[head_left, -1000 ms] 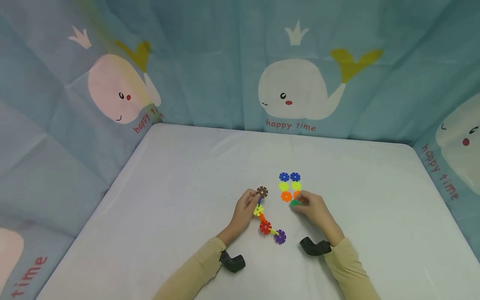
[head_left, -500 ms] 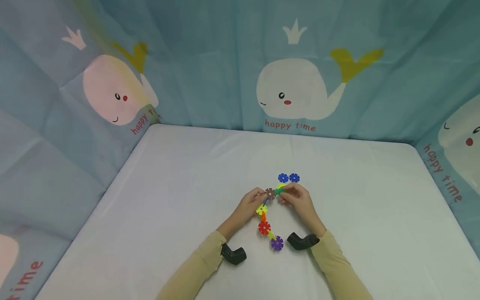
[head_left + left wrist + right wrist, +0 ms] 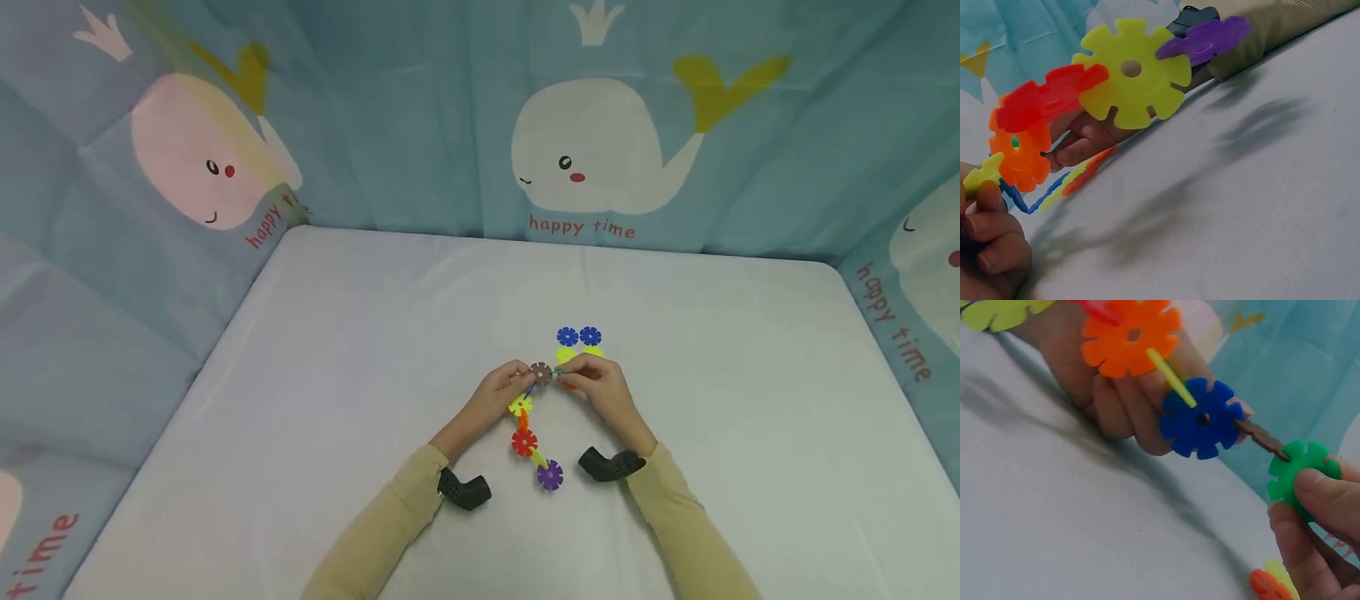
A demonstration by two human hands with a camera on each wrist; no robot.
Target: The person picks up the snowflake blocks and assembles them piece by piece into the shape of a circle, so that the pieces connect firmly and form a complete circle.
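My left hand (image 3: 504, 390) grips the upper end of a chain of notched snowflake discs, its fingers behind the blue disc (image 3: 1179, 425). Down from there hang a yellow disc (image 3: 521, 406), an orange disc (image 3: 1113, 353), a red disc (image 3: 524, 442), another yellow disc (image 3: 1154, 69) and a purple disc (image 3: 550, 475). At the top, the brown disc (image 3: 541, 374) joins the blue one. Thumb and fingers of my right hand (image 3: 600, 387) pinch a green disc (image 3: 1285, 478), whose rim meets the brown disc's edge; how deep they interlock is unclear.
Beyond my right hand, two loose blue discs (image 3: 567, 337) lie side by side on the white table (image 3: 375, 317). Yellow discs (image 3: 566, 356) and orange pieces (image 3: 1266, 584) lie nearer, partly hidden by that hand. Blue whale-print cloth (image 3: 420, 150) rises behind the table.
My right hand has brought the green disc left from beside the loose discs to the brown disc, then turned it edge-on in the head view. The left hand keeps hold of the chain.
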